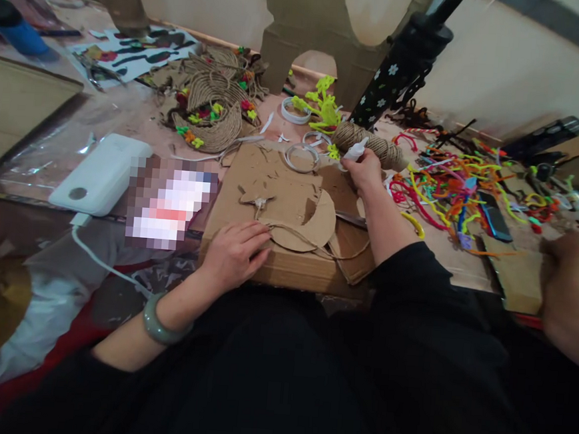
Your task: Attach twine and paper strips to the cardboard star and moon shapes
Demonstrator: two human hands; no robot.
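Black clothing fills the near foreground, below a cardboard box on the tabletop. On the box lies a rounded cardboard cutout, with thin twine running across it. Fingers extended, the left hand rests at the box's near left part, by the twine's end; whether it pinches the twine I cannot tell. Closed around a small white nozzled bottle, the right hand is beside a twine spool, beyond the cutout. Colourful pipe cleaners lie farther right.
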